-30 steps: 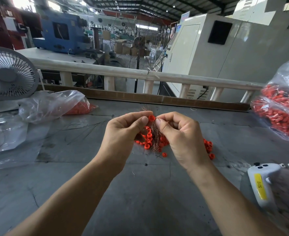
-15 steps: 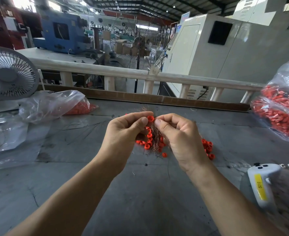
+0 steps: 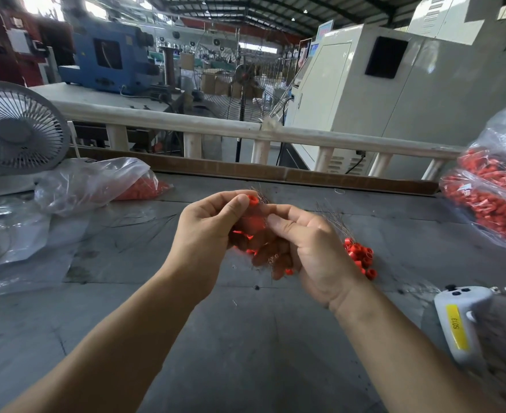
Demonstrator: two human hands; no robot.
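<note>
l hand (image 3: pixel 207 234) pinches red cap (image 3: pixel 253 200), r hand (image 3: pixel 314 251) grips thin wires (image 3: pixel 331 218).

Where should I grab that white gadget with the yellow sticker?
Probably the white gadget is best gripped round its long middle, from above: it lies flat, sticker up, slimmer there than at the buttoned far end.

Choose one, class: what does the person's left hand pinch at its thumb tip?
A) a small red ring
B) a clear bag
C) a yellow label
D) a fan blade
A: the left hand pinches a small red ring between thumb and forefinger.
</note>
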